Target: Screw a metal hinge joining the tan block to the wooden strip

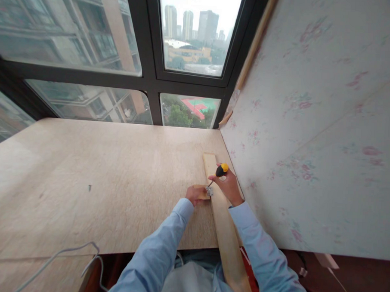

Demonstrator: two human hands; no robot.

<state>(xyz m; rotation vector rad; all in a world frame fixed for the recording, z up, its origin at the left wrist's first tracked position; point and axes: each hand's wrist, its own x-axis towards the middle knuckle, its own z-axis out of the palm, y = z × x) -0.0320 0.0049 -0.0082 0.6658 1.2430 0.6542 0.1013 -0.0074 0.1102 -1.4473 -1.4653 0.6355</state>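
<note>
My right hand is closed around a screwdriver with a black and yellow handle. Its shaft slants down and left, and the tip meets a small silver metal hinge. That hinge sits where a short wooden piece meets the left edge of a long pale board. With its fingers, my left hand grips the short piece right beside the hinge. The long board runs from the ledge out over its near edge towards my body. Screw details at the hinge are too small to make out.
A lone screw stands on the beige ledge to the left. A grey cable loops over the near left edge. The flowered wall rises close on my right, and dark-framed windows border the back.
</note>
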